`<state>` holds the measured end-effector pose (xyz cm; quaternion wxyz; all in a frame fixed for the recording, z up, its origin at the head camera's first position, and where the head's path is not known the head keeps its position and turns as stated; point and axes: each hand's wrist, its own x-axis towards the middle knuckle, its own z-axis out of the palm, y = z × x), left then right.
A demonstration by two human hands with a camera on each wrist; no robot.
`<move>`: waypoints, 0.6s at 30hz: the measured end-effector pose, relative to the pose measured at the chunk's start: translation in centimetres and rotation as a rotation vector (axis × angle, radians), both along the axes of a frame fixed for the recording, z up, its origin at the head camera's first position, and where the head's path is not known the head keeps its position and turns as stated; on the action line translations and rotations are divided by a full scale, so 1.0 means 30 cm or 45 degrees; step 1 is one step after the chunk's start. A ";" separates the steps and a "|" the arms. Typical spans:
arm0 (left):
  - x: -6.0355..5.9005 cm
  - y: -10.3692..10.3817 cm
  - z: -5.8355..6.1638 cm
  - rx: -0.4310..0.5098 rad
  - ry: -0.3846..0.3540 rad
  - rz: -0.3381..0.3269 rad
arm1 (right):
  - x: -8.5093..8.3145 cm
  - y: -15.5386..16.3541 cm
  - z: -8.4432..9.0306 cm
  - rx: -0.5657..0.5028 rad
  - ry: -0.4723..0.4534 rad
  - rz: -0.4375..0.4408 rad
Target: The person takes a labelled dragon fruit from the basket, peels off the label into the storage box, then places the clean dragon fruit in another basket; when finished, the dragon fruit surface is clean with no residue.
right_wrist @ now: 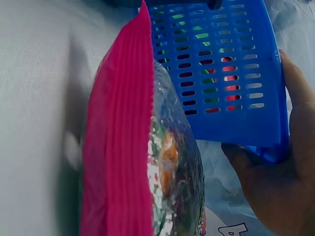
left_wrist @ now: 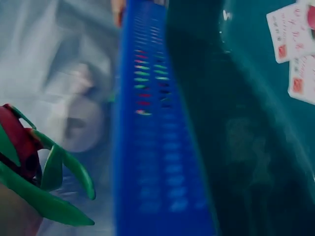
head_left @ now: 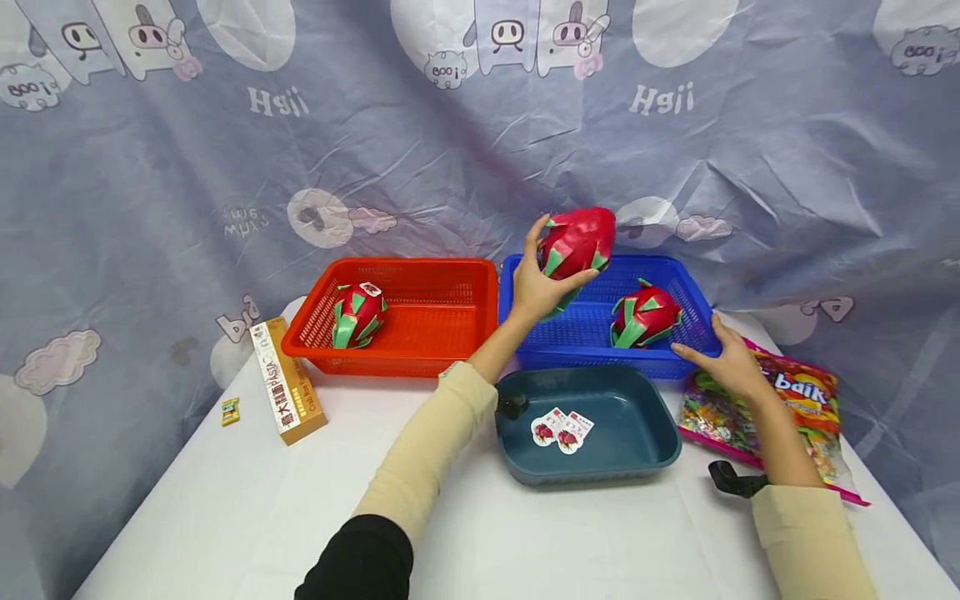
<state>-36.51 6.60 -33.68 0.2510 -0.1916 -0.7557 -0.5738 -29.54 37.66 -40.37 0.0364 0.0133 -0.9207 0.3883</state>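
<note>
In the head view, my left hand (head_left: 534, 290) grips a red dragon fruit (head_left: 581, 240) with green scales, held up over the blue basket (head_left: 592, 358). Part of this fruit (left_wrist: 22, 142) shows at the left edge of the left wrist view. A second dragon fruit (head_left: 649, 318) lies inside the blue basket, toward its right side. My right hand (head_left: 729, 360) holds that basket's right front corner. From the right wrist view, the thumb and a finger of the right hand (right_wrist: 278, 194) are on the rim of the blue basket (right_wrist: 226, 123).
A red basket (head_left: 405, 365) with one dragon fruit (head_left: 360, 317) stands to the left. In front is a dark teal tray (head_left: 540, 477) with dragon fruit stickers (head_left: 558, 431). A candy bag (head_left: 806, 400) lies at right; a pasta box (head_left: 288, 383) and small yellow packet (head_left: 230, 411) at left.
</note>
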 end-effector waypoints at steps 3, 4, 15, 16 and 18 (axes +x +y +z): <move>-0.071 0.085 -0.055 -0.109 -0.086 0.042 | 0.006 0.006 0.002 -0.011 -0.006 -0.019; -0.089 0.099 -0.075 -0.154 -0.118 0.062 | 0.004 0.002 -0.002 -0.021 -0.005 -0.019; -0.134 0.179 -0.197 -0.573 -0.409 0.047 | 0.005 -0.006 -0.033 -0.102 0.007 -0.073; -0.134 0.183 -0.197 -0.602 -0.418 0.042 | 0.005 -0.005 -0.034 -0.105 0.009 -0.082; -0.136 0.188 -0.196 -0.648 -0.443 0.042 | 0.006 -0.005 -0.033 -0.110 0.008 -0.096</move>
